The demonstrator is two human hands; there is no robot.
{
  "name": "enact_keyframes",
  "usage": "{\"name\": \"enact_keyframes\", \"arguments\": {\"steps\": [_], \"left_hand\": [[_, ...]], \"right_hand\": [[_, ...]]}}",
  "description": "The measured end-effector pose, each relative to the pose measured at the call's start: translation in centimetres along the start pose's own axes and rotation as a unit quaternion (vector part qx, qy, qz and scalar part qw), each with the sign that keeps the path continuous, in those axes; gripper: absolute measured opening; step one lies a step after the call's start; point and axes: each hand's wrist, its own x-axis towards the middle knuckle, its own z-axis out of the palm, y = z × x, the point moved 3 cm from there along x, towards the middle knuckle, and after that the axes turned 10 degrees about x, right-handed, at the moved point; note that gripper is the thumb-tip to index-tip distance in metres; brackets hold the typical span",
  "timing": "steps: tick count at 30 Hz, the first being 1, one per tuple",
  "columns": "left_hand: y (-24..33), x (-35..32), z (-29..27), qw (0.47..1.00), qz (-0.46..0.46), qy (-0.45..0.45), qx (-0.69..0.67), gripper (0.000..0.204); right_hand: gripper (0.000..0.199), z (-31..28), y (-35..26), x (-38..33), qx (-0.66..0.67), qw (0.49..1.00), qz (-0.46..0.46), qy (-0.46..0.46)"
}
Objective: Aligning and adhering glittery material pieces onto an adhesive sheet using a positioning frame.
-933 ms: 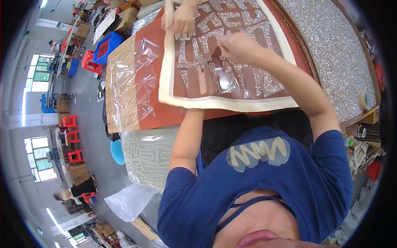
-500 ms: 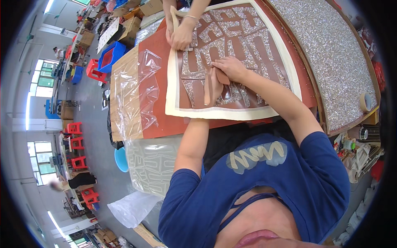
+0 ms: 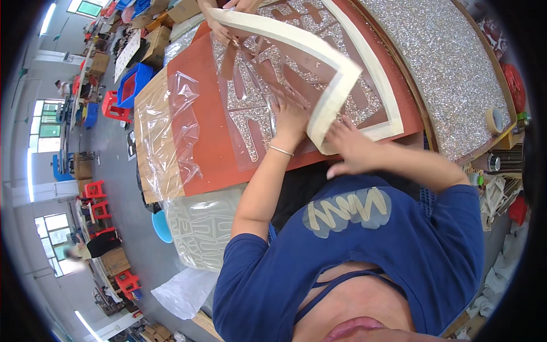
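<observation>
A brown film sheet with a cream border (image 3: 338, 91) is partly lifted. Its left side folds over to the right, with the near corner raised. Under it lies clear film with glittery shapes (image 3: 250, 122) on a red-brown board (image 3: 211, 148). My left hand (image 3: 290, 121) lies with fingers spread on the glitter-covered film, left of the raised corner. At the lifted border, my right hand (image 3: 356, 149) is open, thumb apart, fingertips close to the cream strip; whether they touch it I cannot tell. Another person's hands (image 3: 231, 23) are at the border's far end.
A large glitter-covered panel (image 3: 433, 62) stands at the right, with a tape roll (image 3: 494, 121) on it. Crinkled clear plastic (image 3: 182, 131) covers the board's left part. A patterned translucent sheet (image 3: 202, 225), blue basin (image 3: 162, 227) and blue crates (image 3: 135, 84) are at the left.
The bordered sheet was flat and now its left side is raised and folded rightward. My hands have parted, and the brown piece between them is no longer distinguishable. The other person's hands moved farther away.
</observation>
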Motion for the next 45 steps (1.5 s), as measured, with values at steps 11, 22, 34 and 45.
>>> {"name": "enact_keyframes", "arguments": {"steps": [11,22,34,45], "left_hand": [[3.3,-1.4,-0.4,0.995,-0.016,0.100,-0.019,0.065],[2.8,2.3,-2.5,0.956,0.247,-0.093,0.129,0.050],[5.7,1.7,-3.8,0.970,0.176,-0.041,-0.161,0.058],[11.3,1.4,-2.4,0.963,0.030,0.049,-0.264,0.064]], "right_hand": [[0.004,-11.6,4.1,-1.2,-0.024,0.914,0.030,0.403],[0.020,-7.3,9.0,-1.6,0.106,0.959,-0.038,0.262],[0.028,-1.4,12.9,-2.0,-0.155,0.985,0.005,0.080],[0.009,-8.8,14.6,-0.9,-0.073,0.975,0.047,0.204]]}}
